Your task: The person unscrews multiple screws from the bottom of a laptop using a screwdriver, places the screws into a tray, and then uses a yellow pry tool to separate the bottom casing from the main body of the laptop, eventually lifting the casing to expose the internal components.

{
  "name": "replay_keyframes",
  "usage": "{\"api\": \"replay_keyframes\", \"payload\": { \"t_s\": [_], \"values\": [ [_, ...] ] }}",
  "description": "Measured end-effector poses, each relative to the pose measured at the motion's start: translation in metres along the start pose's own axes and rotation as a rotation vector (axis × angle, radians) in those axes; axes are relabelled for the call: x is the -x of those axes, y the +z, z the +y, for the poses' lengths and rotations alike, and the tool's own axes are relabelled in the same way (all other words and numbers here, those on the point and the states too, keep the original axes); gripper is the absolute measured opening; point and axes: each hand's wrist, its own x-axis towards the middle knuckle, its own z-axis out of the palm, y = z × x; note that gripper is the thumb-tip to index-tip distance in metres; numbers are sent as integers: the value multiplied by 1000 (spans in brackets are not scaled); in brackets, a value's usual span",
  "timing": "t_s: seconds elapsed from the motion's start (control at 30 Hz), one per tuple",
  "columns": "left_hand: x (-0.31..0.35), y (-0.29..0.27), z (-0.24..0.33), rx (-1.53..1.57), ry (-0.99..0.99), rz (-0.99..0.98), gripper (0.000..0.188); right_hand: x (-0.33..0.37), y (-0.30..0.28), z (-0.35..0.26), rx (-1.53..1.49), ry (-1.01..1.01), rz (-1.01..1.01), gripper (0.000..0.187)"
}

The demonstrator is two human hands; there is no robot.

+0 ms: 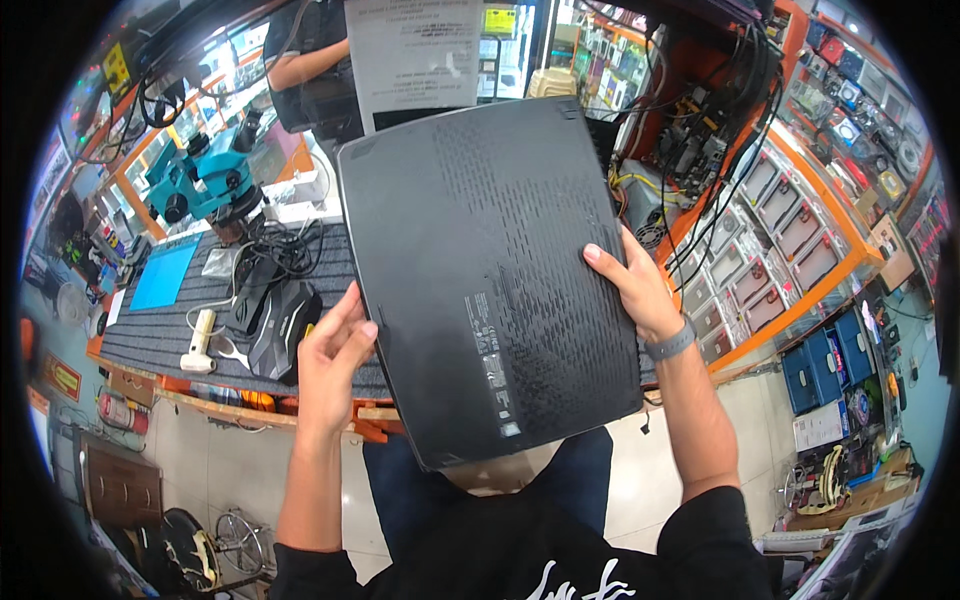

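A closed black laptop (420,240) is held up in front of me with its vented underside facing me, turned so its long sides run away from me. My left hand (335,350) grips its left edge, the thumb and fingers pinching the rim. On the opposite edge, my right hand (635,285) is closed with the thumb resting on the vented cover and the other fingers hidden beneath. A grey band circles my right wrist. Labels and a slanted slot pattern show on the laptop's cover.
Behind the laptop is a ribbed grey workbench (150,335) with a teal microscope (205,180), a blue mat (166,272), coiled black cables (285,250), a black angular device (275,330) and a white handheld tool (199,342). Shelves of boxed parts (770,240) stand right. Another person's arm (310,65) shows at the far side.
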Motion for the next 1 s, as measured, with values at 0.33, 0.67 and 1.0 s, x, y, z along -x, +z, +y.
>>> {"api": "replay_keyframes", "payload": {
  "t_s": [0.33,0.67,1.0],
  "values": [
    [86,-8,-68,222,-218,127,61,-57,-4,80,226,341,-338,76],
    [121,20,-76,273,-297,221,60,-96,2,135,499,265,-481,83],
    [139,24,-90,336,-357,250,64,-104,26,148,816,139,-513,86]
  ]
}}
